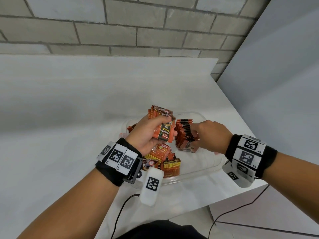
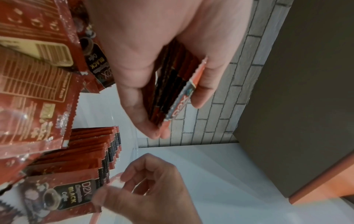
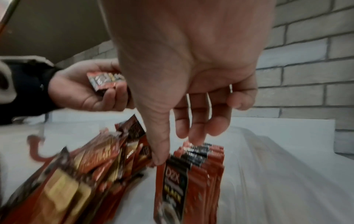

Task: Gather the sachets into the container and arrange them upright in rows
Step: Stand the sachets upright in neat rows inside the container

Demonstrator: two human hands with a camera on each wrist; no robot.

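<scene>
Loose sachets [image 1: 170, 163] lie flat at the container's [image 1: 198, 171] 6 o'clock end. Left hand [image 1: 146, 135] grips a stack [image 1: 164, 126]. Right hand [image 1: 209, 135] fingers [image 3: 193, 128], narrowly spread, steady the upright row [image 1: 183, 131] at 12 o'clock. Brace the row's end; feed sachets vertically.

I work at a plain indoor workstation, its type otherwise indeterminate: a bare white table [image 1: 69, 118] set against a grey brick wall [image 1: 120, 26], a smooth grey panel [image 1: 284, 75] at my right, and tiled floor [image 1: 259, 228] below.
</scene>
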